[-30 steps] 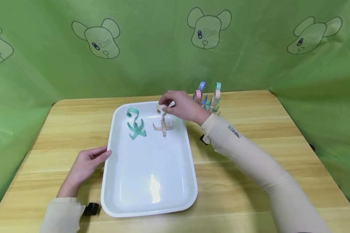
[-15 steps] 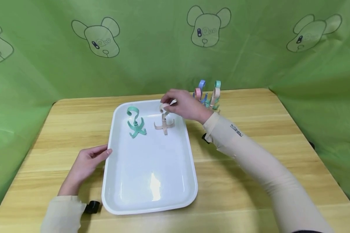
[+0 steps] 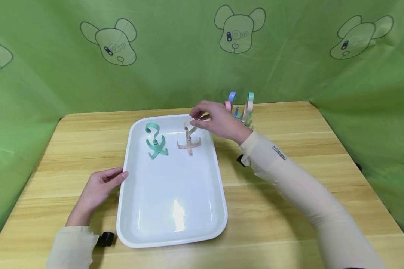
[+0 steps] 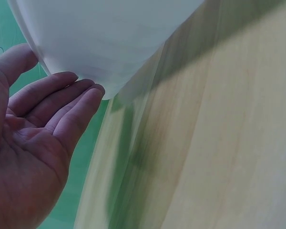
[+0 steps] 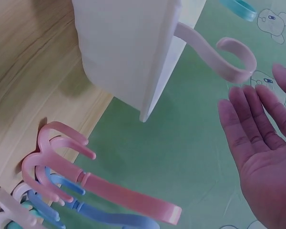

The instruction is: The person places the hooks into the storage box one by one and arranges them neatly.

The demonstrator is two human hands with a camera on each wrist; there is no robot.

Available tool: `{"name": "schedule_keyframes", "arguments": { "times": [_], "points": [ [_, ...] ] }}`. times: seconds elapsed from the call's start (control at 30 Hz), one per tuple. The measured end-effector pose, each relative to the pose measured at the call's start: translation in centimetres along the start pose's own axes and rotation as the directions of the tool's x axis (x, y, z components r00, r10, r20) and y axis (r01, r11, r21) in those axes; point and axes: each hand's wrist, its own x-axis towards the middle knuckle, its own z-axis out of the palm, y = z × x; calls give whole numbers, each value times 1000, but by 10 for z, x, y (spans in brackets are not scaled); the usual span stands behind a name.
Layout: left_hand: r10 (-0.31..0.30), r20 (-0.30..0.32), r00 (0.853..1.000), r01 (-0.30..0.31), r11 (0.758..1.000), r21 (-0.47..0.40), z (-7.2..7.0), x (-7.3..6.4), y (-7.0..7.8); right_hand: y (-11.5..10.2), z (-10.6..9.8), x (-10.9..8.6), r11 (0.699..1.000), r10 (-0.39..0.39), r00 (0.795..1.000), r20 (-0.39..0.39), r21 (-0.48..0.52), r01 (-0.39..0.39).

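Observation:
A green four-pronged hanging hook (image 3: 156, 148) and a beige one (image 3: 189, 144) stand upright near the far end of a white tray (image 3: 168, 186). My right hand (image 3: 219, 121) is beside the beige hook's curled top. In the right wrist view that hand (image 5: 271, 157) has fairly straight fingers, with a small gap between the fingertips and the beige curl (image 5: 233, 67). At the tray's left side, my left hand (image 3: 95, 188) holds the rim, thumb over the edge. The left wrist view shows its fingers (image 4: 69, 112) against the tray's outer wall.
Behind my right wrist, several more hooks stand on the wooden table (image 3: 289, 149), among them a pink one (image 5: 105, 186) and a blue one (image 5: 117, 214). A green curtain (image 3: 175, 82) rises past the table's far edge.
My right hand has let go of the beige hook's top and drawn slightly to the right. The hook stays standing in the tray. My left hand keeps its place.

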Motion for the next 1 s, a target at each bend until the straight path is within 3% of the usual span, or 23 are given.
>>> {"name": "schedule_keyframes", "arguments": {
  "times": [0.37, 0.6, 0.7, 0.83, 1.0],
  "points": [
    [4, 10, 1000, -5, 1000, 24, -3, 0, -1, -1, -9, -9, 999, -18, 994, -108, 47, 23],
    [5, 16, 1000, -5, 1000, 8, -2, 1, 0, -1, -25, -21, 993, 75, 981, -177, 100, -58],
    [6, 13, 1000, -6, 1000, 15, -2, 0, 0, 1, -34, -26, 995, 89, 970, -228, 72, -75],
    [6, 14, 1000, -6, 1000, 21, -2, 0, 1, 7, -43, -34, 995, 100, 942, -320, 50, -88],
    [10, 16, 1000, -11, 1000, 13, -1, 1, 1, 15, -54, -43, 987, 160, 867, -472, 72, -143]
  ]
}}
